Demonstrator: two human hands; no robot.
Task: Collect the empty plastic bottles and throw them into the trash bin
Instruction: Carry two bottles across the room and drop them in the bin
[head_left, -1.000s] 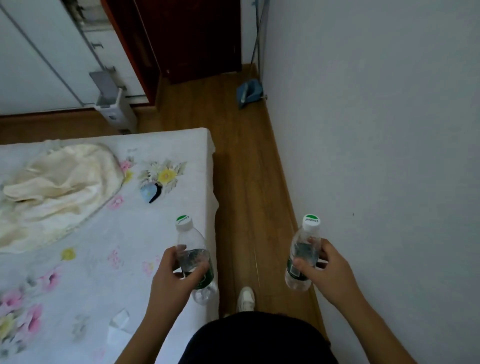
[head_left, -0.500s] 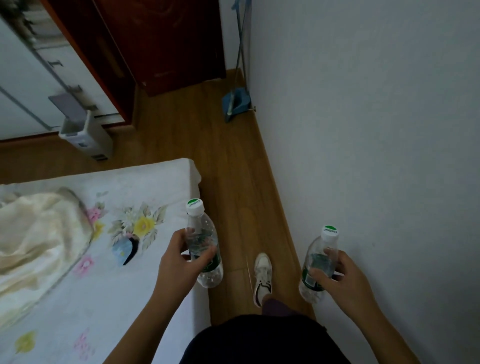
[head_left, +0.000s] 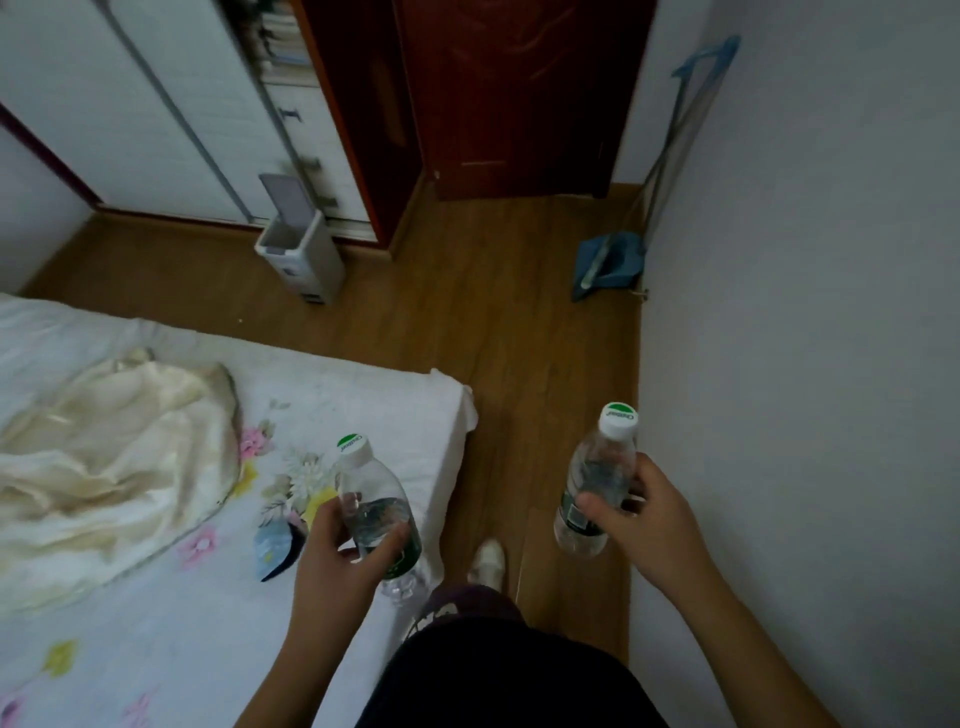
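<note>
Cream blanket (head_left: 104, 467) bunched on the floral bed (head_left: 156, 649) | trash bin (head_left: 306, 254) past the bed's far edge, lid up | left hand (head_left: 337, 566) curls round left bottle (head_left: 374, 504) over the bed corner, cap up and forward | right hand (head_left: 649, 525) wraps right bottle (head_left: 597, 483) over bare floor, same tilt | blue dustpan (head_left: 608, 262) by the wall

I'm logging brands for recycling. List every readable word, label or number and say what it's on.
"Cestbon": right cap, on the right bottle; small, spelling unsure.
"Cestbon": left cap, on the left bottle; same script, blurrier.
Left label, right label: too blurred to read.
Clothing print: cut off, unreadable.
Marks on the bin: too small to read.
</note>
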